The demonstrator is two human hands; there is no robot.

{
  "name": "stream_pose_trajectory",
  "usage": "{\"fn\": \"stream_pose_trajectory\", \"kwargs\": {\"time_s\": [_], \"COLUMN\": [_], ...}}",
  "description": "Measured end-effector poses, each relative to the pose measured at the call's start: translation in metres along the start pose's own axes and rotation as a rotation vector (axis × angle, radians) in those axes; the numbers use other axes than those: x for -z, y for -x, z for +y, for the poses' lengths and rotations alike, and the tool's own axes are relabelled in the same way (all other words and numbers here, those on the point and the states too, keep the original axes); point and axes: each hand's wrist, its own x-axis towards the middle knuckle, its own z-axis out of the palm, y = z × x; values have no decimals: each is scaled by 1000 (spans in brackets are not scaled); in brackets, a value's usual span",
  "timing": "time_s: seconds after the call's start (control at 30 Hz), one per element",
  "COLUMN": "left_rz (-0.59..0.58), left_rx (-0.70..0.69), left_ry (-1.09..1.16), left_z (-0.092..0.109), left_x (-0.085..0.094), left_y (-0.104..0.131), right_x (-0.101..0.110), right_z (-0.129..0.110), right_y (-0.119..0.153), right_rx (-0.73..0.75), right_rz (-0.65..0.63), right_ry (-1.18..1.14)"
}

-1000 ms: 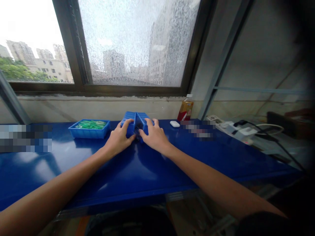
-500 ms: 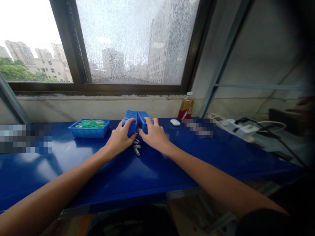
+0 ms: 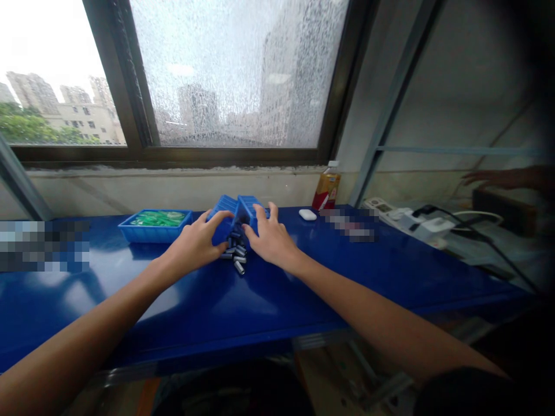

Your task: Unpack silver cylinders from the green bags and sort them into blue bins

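Two small blue plastic bins stand tipped side by side on the blue table. My left hand (image 3: 198,240) has its thumb and fingers around the left bin (image 3: 225,203). My right hand (image 3: 274,240) grips the right bin (image 3: 248,202), thumb near its lower edge. Between and in front of the bins lies a heap of short silvery metal cylinders (image 3: 236,252), loose on the tabletop. Some sit right at the bins' mouths, close to my left thumb. The insides of both bins are mostly hidden.
Left of my hands stands a blue tray (image 3: 151,234) with green packets (image 3: 159,218). A white case (image 3: 307,215) and a drink bottle (image 3: 327,186) are at the back right. Power adapters and cables (image 3: 433,225) lie far right, where another person's hand (image 3: 489,177) shows dimly.
The bins have parted at the front and the left one has shifted left with my left hand. More metal cylinders have spilled onto the table. A dim hand has appeared at far right.
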Motion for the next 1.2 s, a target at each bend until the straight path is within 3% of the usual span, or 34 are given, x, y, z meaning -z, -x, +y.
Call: {"fn": "stream_pose_trajectory", "kwargs": {"time_s": [0.23, 0.47, 0.57, 0.77, 0.87, 1.03, 1.2], "left_rz": [7, 117, 153, 345, 385, 435, 487], "left_rx": [61, 127, 143, 192, 217, 267, 504], "left_ry": [-10, 16, 35, -23, -24, 68, 417], "left_z": [-14, -31, -34, -40, -45, -63, -85], "left_x": [22, 42, 47, 46, 46, 39, 12], "left_y": [-3, -8, -11, -32, -46, -73, -103], "right_x": [3, 16, 24, 33, 33, 31, 11], "right_z": [8, 42, 52, 60, 66, 85, 116], "right_y": [-3, -23, -25, -9, -8, -24, -67], "right_rx": [31, 75, 178, 510, 586, 504, 306], "right_rz": [-1, -130, -138, -114, -117, -58, 240], "right_ry": [-35, -70, -80, 37, 99, 43, -339]}}
